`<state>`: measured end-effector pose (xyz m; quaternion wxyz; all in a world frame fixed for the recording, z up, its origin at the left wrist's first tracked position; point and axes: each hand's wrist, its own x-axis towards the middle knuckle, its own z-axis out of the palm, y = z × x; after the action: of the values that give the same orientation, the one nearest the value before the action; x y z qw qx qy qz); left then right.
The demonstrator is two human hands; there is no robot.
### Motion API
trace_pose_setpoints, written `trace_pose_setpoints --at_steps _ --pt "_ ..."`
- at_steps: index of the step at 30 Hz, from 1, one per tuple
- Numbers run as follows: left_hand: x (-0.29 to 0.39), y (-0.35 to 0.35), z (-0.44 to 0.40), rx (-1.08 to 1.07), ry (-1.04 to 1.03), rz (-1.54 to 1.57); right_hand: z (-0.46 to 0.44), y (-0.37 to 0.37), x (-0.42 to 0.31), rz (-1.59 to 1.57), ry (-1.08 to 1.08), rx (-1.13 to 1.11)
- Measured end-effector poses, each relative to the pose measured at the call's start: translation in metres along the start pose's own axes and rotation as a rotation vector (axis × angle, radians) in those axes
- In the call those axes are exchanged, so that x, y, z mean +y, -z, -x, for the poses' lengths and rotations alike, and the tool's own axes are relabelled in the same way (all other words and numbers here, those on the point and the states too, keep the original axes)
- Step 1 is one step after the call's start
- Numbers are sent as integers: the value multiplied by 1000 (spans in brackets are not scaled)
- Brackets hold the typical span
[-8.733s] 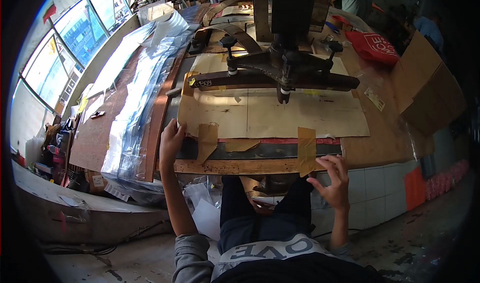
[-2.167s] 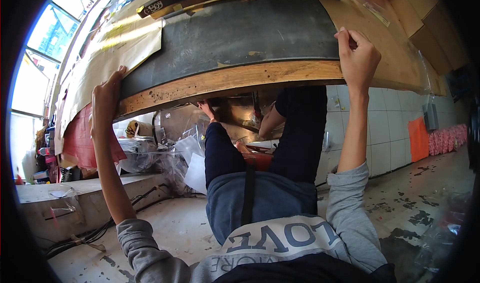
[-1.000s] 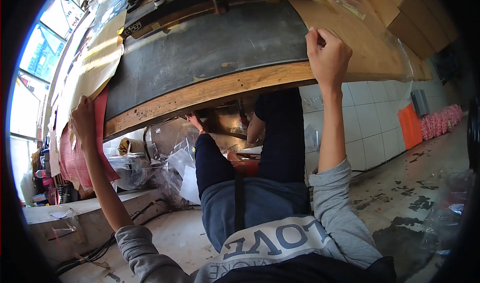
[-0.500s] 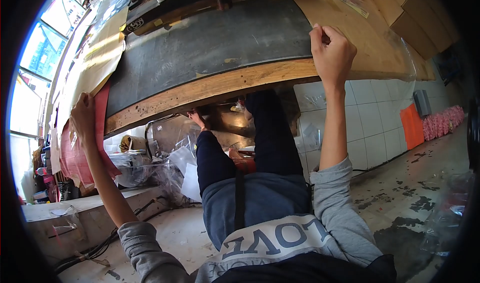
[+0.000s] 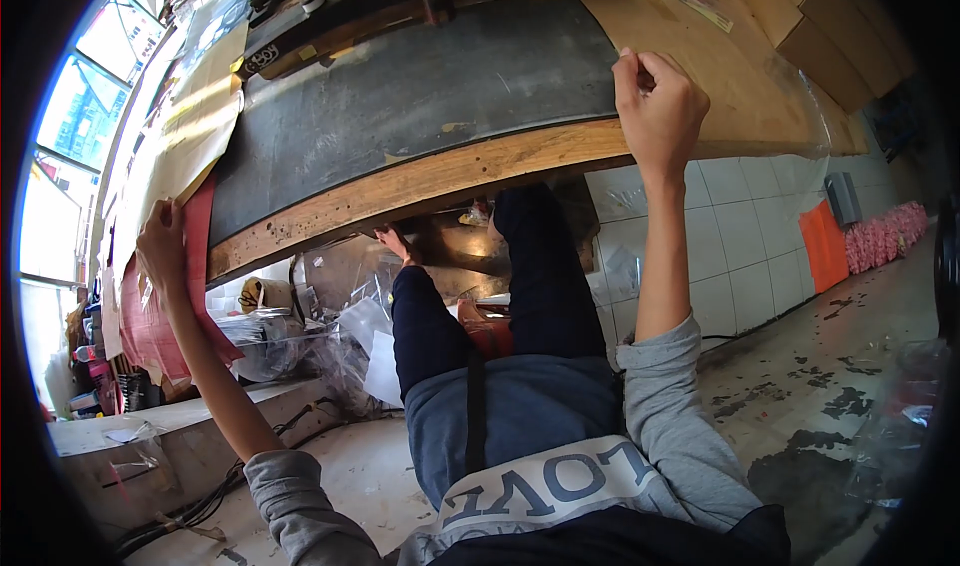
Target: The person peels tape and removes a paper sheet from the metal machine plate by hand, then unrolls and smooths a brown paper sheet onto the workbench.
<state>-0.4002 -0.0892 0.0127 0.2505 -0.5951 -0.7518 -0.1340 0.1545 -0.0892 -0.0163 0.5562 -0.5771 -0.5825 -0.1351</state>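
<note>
At the lower edge of a cream sheet (image 5: 207, 131), on the left side of the table, my left hand (image 5: 162, 246) is closed on that sheet. A red sheet (image 5: 197, 228) hangs beneath and beside it. The dark flat surface (image 5: 420, 86) lies bare behind the table's wooden front edge (image 5: 430, 179). My right hand (image 5: 662, 111) is closed in a pinch at the right end of this dark surface, near the brown covering (image 5: 735, 101). What its fingers hold, if anything, is too small to make out.
A dark metal bar (image 5: 340, 26) crosses the back of the table. Cardboard boxes (image 5: 825, 46) stand at the right rear. Below the table are clear plastic bags and papers (image 5: 270, 341), and my legs. An orange sheet (image 5: 822, 246) leans by the tiled wall.
Since the oldest frame, the cream sheet has moved from the dark surface to the left, and my right hand has closed. In the last second both hands have stayed nearly still.
</note>
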Motion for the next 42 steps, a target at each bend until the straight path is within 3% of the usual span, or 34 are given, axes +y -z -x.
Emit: trace_pose_setpoints --at_steps 12,26,42 --pt "-20 -14 -4 -1 11 44 26 -1 1 47 91 179" --pt "-17 -12 -3 12 16 -67 41 3 4 27 95 183" --pt "-22 -16 0 84 -47 50 42 4 3 18 116 170"
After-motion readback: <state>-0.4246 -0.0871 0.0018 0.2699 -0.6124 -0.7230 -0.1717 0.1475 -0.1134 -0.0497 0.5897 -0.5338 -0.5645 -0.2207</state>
